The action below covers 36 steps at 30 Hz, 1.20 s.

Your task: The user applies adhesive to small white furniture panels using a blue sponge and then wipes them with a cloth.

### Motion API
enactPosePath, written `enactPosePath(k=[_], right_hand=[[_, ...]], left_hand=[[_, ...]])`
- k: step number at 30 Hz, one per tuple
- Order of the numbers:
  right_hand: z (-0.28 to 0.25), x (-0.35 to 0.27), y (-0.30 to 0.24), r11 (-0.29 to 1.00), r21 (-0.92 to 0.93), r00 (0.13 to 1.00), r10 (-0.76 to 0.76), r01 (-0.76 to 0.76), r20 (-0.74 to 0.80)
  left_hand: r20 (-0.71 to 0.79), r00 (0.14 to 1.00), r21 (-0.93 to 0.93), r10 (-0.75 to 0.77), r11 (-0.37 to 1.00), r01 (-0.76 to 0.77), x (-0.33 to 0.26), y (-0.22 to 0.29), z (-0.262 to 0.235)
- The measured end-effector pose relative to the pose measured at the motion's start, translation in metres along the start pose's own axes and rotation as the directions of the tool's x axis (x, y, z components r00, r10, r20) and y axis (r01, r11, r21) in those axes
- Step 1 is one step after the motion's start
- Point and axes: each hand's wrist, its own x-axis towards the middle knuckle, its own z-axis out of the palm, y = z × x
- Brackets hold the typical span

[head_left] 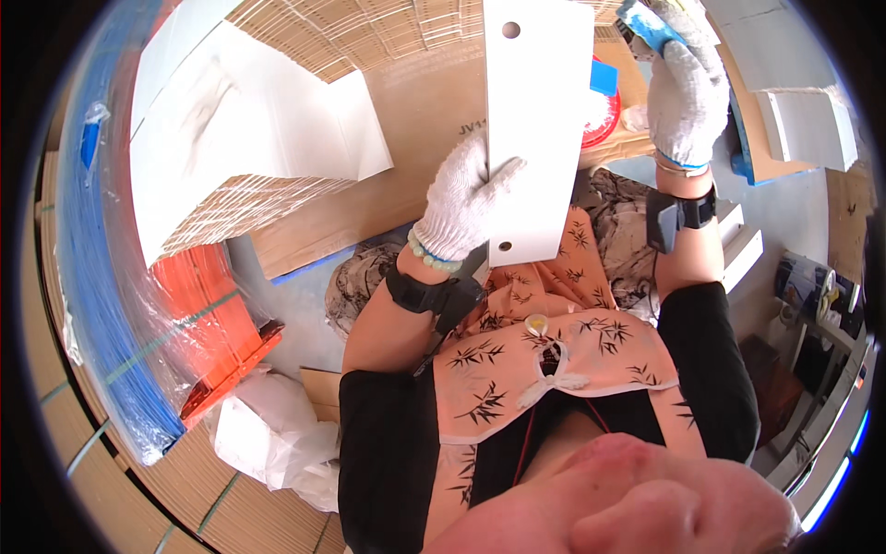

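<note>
A long white panel (540,129) with a round hole near each end stands on edge in front of me. My left hand (466,198), in a white knit glove, is closed on its left edge, with the thumb over the white face. Up at the far right, my gloved right hand (688,102) grips a small blue block-like tool (651,26); its underside and exact kind cannot be made out. Between the panel and my right hand is a red round tub (609,125), partly hidden by the panel, with a blue piece (604,78) at it.
White boards (231,111) and bundles of tan strips (332,37) stand at the left, over a brown cardboard sheet (406,120). Plastic-wrapped blue and orange stacks (203,305) are on the far left. White boxes (803,111) stand at the right; white bags (277,443) lie at lower left.
</note>
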Motion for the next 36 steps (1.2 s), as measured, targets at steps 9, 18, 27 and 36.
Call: enactPosePath(k=[9, 18, 27, 36], right_hand=[[0.003, -0.009, 0.007, 0.994, -0.107, 1.000, 0.019, -0.021, -0.019], [0.011, -0.026, 0.007, 0.954, -0.247, 0.983, 0.179, -0.168, 0.026], [0.019, -0.049, 0.010, 0.904, -0.282, 0.930, 0.358, -0.321, 0.088], [0.045, -0.084, -0.015, 0.874, -0.327, 0.887, 0.429, -0.359, 0.171]], left_hand=[[0.179, 0.983, 0.089, -0.033, 0.996, 0.017, -0.007, -0.009, -0.003], [-0.280, 0.958, -0.344, -0.054, 0.938, -0.047, 0.023, -0.019, -0.039], [-0.403, 0.903, -0.647, -0.149, 0.744, -0.166, 0.024, -0.013, -0.061], [-0.637, 0.764, -0.373, 0.101, 0.827, -0.420, 0.039, -0.003, -0.057]])
